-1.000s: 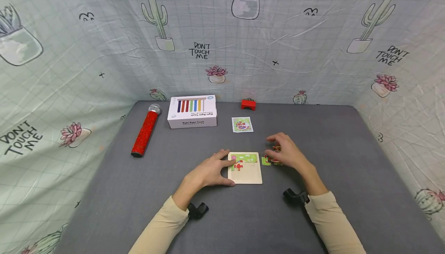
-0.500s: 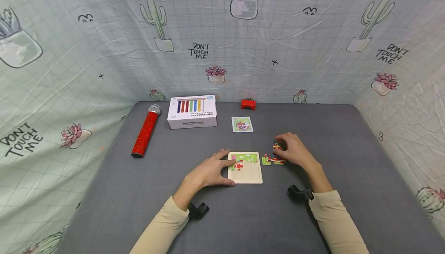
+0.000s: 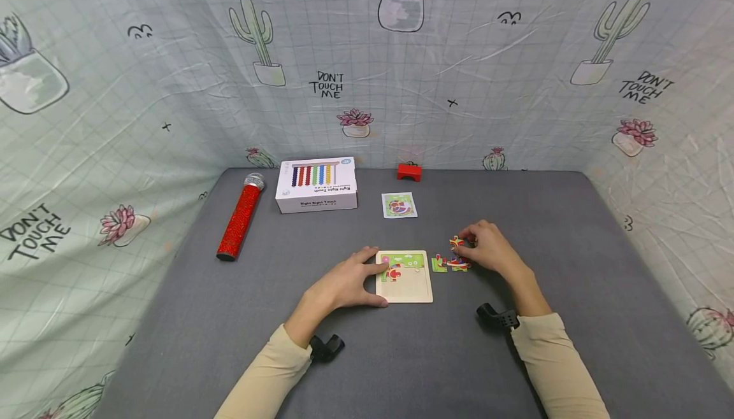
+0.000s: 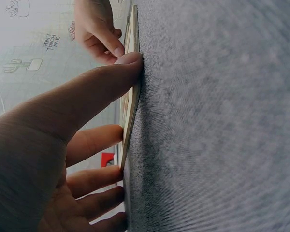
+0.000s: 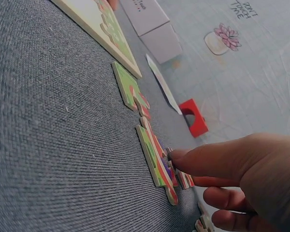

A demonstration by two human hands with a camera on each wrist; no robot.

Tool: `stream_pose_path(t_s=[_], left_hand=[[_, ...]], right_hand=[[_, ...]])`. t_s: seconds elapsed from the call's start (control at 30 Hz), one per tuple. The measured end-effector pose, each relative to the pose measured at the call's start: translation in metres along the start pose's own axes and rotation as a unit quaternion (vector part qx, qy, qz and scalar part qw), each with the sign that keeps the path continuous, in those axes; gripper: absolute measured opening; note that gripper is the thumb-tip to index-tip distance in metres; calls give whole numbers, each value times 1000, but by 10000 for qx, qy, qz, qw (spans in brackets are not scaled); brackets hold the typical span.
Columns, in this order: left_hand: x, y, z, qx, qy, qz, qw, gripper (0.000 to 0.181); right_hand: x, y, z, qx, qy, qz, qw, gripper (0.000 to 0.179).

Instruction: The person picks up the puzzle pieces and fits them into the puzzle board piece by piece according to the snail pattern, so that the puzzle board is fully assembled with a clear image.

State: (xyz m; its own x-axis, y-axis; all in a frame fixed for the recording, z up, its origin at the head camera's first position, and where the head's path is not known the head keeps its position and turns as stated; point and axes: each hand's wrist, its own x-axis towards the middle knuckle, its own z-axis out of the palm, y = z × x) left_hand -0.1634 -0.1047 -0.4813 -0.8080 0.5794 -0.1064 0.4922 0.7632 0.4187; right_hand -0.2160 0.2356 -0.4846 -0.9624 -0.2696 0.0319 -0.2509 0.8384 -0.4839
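Note:
A square wooden puzzle board (image 3: pixel 410 290) lies on the table, partly filled with green and red pieces. My left hand (image 3: pixel 346 282) rests along its left side, fingers spread, thumb on the near corner and fingertips at the far edge. Right of the board, my right hand (image 3: pixel 487 247) pinches a small red-and-yellow puzzle piece (image 3: pixel 455 241) between thumb and index finger. Just in front of it lie a green corner piece (image 3: pixel 439 265) and a red-and-green piece (image 3: pixel 459 266). In the right wrist view the thumb (image 5: pixel 203 159) sits close over the striped pieces.
Behind the board lies a picture card (image 3: pixel 399 205), with a red arch block (image 3: pixel 409 172) farther back. A white box (image 3: pixel 316 196) and a red glittery microphone (image 3: pixel 239 221) are at the back left of the grey table (image 3: pixel 401 362). A printed cloth hangs behind.
My right hand has shifted right, away from the board, and its thumb and index finger have come together at a piece; the front pieces are more visible. The left hand stays put.

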Motion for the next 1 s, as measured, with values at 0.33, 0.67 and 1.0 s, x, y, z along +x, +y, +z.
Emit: stream_pose_path(t_s=[0.33, 0.67, 1.0], left_hand=[[-1, 1, -1, -41, -4, -2, 10000, 78], [0, 1, -1, -27, -15, -21, 10000, 78], [0, 0, -1, -38, -18, 38, 10000, 78]], right_hand=[[-2, -1, -1, 92, -59, 25, 9999, 35], [0, -1, -3, 61, -305, 202, 9993, 42], [3, -2, -1, 244, -275, 324, 9988, 37]])
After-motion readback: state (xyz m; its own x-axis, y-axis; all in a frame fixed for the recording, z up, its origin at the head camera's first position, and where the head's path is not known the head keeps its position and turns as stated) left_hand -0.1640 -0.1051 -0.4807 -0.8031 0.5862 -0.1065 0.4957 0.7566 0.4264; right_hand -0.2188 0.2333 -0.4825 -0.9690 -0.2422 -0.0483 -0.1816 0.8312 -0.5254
